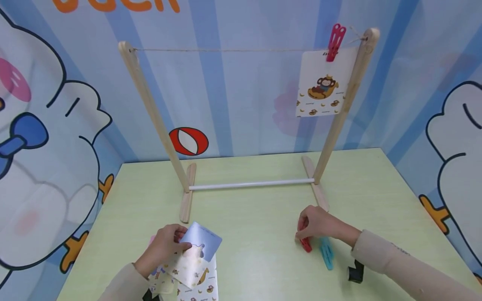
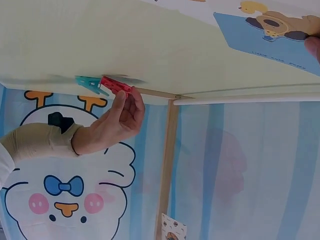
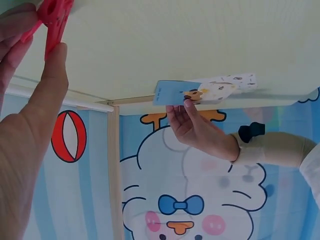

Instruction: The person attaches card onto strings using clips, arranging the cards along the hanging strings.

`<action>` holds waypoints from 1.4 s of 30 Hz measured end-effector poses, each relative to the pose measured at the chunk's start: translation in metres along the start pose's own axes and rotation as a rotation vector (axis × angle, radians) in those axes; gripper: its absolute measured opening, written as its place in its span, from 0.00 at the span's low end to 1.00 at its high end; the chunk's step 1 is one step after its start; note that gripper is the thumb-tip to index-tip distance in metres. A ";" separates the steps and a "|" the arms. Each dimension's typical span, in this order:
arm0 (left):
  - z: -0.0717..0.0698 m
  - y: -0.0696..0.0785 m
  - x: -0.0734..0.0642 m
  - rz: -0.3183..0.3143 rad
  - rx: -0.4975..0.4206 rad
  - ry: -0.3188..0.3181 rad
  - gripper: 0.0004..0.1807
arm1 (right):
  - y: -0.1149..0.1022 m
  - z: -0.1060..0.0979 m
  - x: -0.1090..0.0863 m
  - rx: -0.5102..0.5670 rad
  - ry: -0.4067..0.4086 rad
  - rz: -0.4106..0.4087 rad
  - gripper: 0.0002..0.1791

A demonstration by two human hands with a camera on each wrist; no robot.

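In the head view my left hand (image 1: 162,248) pinches a card (image 1: 203,242) with a blue top and a small dog picture between thumb and fingers. More cards (image 1: 206,288) with animal and banana prints lie beneath it, partly hidden by that hand. On the right, my right hand (image 1: 319,223) pinches a red clothespin (image 1: 306,245) low over the table; the right wrist view shows the red clothespin (image 3: 56,22) between thumb and fingertips. Beside it on the table lies a teal clothespin (image 1: 326,253).
Behind the hands stands a wooden frame (image 1: 346,104) with a string (image 1: 226,50) across its top and a white rod (image 1: 248,184) low down. Near the string's right end, another red clothespin (image 1: 335,42) holds a monkey card (image 1: 306,85). A printed backdrop (image 1: 248,104) surrounds the table.
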State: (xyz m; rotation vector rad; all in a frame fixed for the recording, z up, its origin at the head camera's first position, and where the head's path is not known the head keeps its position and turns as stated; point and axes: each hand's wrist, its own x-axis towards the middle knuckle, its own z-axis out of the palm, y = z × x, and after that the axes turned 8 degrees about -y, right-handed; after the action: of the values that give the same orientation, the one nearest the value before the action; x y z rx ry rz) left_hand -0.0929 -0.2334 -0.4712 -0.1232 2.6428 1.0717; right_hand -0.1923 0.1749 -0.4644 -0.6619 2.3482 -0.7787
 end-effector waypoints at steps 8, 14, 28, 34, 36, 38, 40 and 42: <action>-0.008 -0.001 0.000 -0.009 -0.044 -0.045 0.15 | 0.003 -0.005 0.001 0.068 -0.042 -0.014 0.09; -0.014 -0.001 0.000 -0.026 -0.098 -0.083 0.16 | 0.000 -0.009 -0.001 0.116 -0.064 -0.068 0.10; -0.029 -0.001 0.001 -0.010 -0.197 -0.116 0.18 | -0.001 -0.016 -0.001 0.165 -0.082 -0.066 0.10; -0.031 0.004 0.005 0.043 -0.213 -0.119 0.17 | -0.001 -0.019 -0.001 0.169 -0.076 -0.075 0.12; -0.031 0.006 0.006 0.046 -0.221 -0.119 0.16 | -0.001 -0.021 -0.001 0.173 -0.078 -0.074 0.13; -0.031 0.009 0.008 0.040 -0.236 -0.122 0.16 | -0.001 -0.022 -0.001 0.177 -0.076 -0.075 0.13; -0.031 0.012 0.009 0.038 -0.251 -0.128 0.16 | -0.002 -0.023 0.000 0.182 -0.075 -0.077 0.14; -0.031 0.014 0.010 0.052 -0.255 -0.135 0.16 | -0.001 -0.024 -0.001 0.186 -0.074 -0.075 0.13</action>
State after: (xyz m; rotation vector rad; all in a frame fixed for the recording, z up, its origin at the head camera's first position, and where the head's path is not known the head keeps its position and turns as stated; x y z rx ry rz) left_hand -0.1125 -0.2447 -0.4441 -0.0323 2.3938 1.3798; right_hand -0.2070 0.1832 -0.4475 -0.6891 2.1635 -0.9755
